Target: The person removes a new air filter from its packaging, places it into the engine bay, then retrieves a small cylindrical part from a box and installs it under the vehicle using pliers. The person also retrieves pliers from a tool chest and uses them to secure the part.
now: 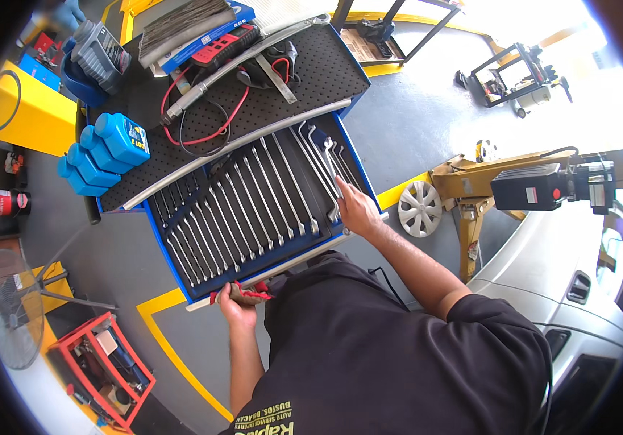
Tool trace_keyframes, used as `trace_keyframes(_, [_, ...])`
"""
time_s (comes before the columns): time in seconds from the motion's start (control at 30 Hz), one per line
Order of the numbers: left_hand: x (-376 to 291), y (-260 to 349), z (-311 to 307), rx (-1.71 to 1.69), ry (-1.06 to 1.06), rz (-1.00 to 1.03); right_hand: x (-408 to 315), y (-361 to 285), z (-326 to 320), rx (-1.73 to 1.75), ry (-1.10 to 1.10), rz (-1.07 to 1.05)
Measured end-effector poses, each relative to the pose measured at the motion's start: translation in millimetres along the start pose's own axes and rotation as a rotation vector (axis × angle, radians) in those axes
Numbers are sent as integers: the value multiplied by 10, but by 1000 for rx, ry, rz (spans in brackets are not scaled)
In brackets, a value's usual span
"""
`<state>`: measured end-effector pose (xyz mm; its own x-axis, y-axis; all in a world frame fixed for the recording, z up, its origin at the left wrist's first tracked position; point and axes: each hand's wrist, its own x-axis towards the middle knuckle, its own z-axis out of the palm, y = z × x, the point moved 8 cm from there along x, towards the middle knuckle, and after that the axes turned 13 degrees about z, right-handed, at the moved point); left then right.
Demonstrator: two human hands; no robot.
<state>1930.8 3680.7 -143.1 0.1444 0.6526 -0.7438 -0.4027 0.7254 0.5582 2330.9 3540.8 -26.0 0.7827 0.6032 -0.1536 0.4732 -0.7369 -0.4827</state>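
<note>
An open tool drawer (224, 272) lies before me, with rows of combination wrenches (259, 201) laid side by side in its dark tray. My right hand (360, 211) is over the drawer's right section, closed around a steel wrench (331, 159) whose head points away from me. Offset ring wrenches (311, 152) lie beside and under that wrench. At the drawer's front left edge, my left hand (237, 309) holds a bunched red and tan cloth or glove (249, 294); which of the two I cannot tell.
On the cabinet's perforated top (322, 70) lie a torque wrench (224, 73), a red tester (224, 44) with cables and several blue bottles (121, 141). A yellow lift arm (461, 176), a wheel cover (420, 209) and a silver car (539, 272) stand right. A red cart (102, 370) stands lower left.
</note>
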Motion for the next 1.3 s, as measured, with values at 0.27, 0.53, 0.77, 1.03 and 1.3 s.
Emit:
trace_keyframes(0.27, [-192, -168, -290, 7, 40, -19, 176, 241, 132, -173, -42, -103])
trace_keyframes(0.53, [-93, -220, -465, 45, 52, -6, 73, 299, 205, -260, -65, -60])
trace_keyframes(0.77, [-124, -203, -405, 42, 67, -8, 136, 302, 193, -345, -188, 25])
trace_keyframes(1.03, [347, 82, 124, 3, 27, 7, 471, -143, -347, -176, -108, 54])
trace_keyframes(1.3, [1482, 586, 1219, -52, -208, 136, -383, -494, -55, -151, -440, -115])
